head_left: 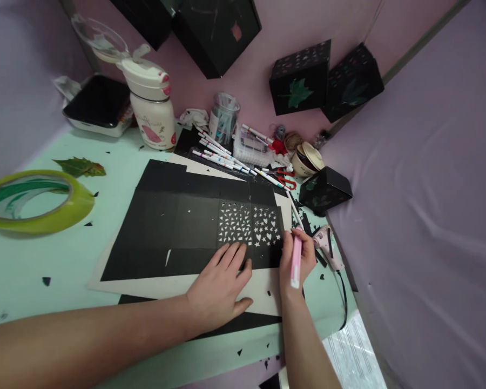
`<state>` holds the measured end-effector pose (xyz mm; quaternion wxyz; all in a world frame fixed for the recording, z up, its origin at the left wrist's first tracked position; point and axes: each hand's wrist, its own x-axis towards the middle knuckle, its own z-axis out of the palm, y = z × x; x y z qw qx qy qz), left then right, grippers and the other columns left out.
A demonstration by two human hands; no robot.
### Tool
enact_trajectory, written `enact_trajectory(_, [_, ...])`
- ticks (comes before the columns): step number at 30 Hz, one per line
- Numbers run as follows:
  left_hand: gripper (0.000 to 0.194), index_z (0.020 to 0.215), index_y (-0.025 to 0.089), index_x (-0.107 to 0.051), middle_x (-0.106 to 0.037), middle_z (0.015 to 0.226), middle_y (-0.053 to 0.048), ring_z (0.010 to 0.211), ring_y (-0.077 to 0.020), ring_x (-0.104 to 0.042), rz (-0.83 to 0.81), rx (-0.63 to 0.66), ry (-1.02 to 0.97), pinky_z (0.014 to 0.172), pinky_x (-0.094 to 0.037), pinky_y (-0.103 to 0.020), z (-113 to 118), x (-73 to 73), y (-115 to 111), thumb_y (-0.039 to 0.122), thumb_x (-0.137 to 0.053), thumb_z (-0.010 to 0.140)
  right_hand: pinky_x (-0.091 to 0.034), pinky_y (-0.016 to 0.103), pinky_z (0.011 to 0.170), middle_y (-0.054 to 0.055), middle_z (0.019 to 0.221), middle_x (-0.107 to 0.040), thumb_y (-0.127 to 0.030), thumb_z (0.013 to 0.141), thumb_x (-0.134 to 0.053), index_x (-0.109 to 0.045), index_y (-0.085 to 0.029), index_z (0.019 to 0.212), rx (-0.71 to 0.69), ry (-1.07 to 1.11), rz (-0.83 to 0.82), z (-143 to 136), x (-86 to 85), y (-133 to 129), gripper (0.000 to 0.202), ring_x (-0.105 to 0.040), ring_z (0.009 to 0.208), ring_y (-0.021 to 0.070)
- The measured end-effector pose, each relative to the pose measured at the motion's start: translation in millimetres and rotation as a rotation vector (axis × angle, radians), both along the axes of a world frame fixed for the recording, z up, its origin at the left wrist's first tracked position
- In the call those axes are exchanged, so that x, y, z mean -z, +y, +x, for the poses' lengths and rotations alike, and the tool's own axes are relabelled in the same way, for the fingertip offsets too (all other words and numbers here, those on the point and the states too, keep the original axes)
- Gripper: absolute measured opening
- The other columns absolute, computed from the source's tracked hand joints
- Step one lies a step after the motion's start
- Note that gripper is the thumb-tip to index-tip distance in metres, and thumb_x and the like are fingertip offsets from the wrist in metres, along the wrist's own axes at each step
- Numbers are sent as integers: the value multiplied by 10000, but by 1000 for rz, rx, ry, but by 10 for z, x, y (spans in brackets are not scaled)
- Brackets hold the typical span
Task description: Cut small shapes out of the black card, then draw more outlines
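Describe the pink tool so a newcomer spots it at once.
On the pale green table, find the large black sheet with small cut-out shapes toward its right end. Beside that end, the right hand grips the pink tool. It is slim, straight and white-tipped, unlike the pistol-shaped, pale pink device to its right, which trails a dark cord.

Landmark: black sheet (pixel 157 216) | Passage for you: tabletop (pixel 109 201) between its left side and tape roll (pixel 36 224) | Obstacles behind: markers (pixel 225 162), bottle (pixel 152 119) | Obstacles right: your right hand (pixel 287 267), glue gun (pixel 327 246), black box (pixel 326 189) | Near edge: your left hand (pixel 218 286)
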<state>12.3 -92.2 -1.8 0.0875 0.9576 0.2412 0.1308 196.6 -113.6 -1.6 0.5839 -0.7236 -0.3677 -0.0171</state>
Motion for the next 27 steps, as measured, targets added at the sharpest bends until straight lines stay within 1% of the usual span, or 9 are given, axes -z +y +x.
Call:
enact_trajectory(1, [643,1268,114,-533,-415,1429,-236,1347,-374,-340,-2,2,2,1125,-215,-495,0,-5,1,596,-523,843,-489,416,892,88,950,-657,-301,862,-615,-633,-175,952,29,4,23,18,-11,2,157,-631,953,240])
enact_trajectory(3, [638,1269,118,-540,-426,1427,-221,1342,-375,-346,-1,1,6,1124,-220,-499,-1,-18,2,593,-526,843,-466,453,943,106,1022,-656,-288,876,-585,-620,-177,1024,37,-7,40,32,-27,4,188,-624,1011,250])
enact_trajectory(6, [635,1274,122,-545,-450,1419,-191,1330,-378,-357,6,6,17,1123,-223,-504,-6,-41,3,594,-512,851,-384,502,1045,134,1195,-623,-255,881,-569,-568,-185,1161,1,-48,51,10,-43,4,289,-565,1176,267])
enact_trajectory(9, [624,1290,134,-538,-458,1420,-173,1333,-377,-358,11,23,29,1124,-218,-511,-12,-55,8,592,-482,869,-359,502,1073,136,1225,-621,-239,890,-557,-556,-187,1176,-34,-47,61,-28,-69,-2,290,-538,1231,264])
enact_trajectory(12, [615,1312,145,-523,-445,1437,-174,1343,-371,-356,29,44,46,1125,-208,-518,-8,-61,9,584,-461,885,-374,480,1062,122,1161,-658,-233,905,-537,-579,-184,1129,-59,-23,86,-55,-98,-15,234,-570,1190,246])
enact_trajectory(16, [639,1359,107,-484,-418,1463,-191,1364,-338,-355,75,66,88,1129,-229,-478,4,-95,-16,560,-444,910,-440,450,980,104,1089,-683,-261,918,-518,-603,-186,1096,-63,37,107,-64,-98,-29,211,-617,1104,240])
enact_trajectory(21, [795,1377,82,-475,-398,1476,-201,1367,-342,-362,38,47,228,1089,-326,-457,-21,-174,-71,678,-453,852,-502,396,821,90,1011,-681,-333,920,-513,-595,-186,1153,-79,131,93,-39,-42,-34,288,-656,901,221])
enact_trajectory(24, [826,1375,78,-484,-386,1482,-203,1374,-348,-350,57,9,270,1079,-347,-464,-76,-203,-80,699,-474,829,-499,374,779,89,1020,-666,-339,915,-515,-611,-190,1172,-91,66,44,-19,-46,-56,313,-634,885,218])
enact_trajectory(27, [844,1367,71,-495,-392,1475,-210,1366,-364,-355,82,-21,275,1072,-353,-484,-144,-211,-59,708,-491,813,-489,365,767,80,1001,-657,-334,920,-499,-654,-196,1112,-127,13,0,-12,-77,-82,282,-611,872,213])
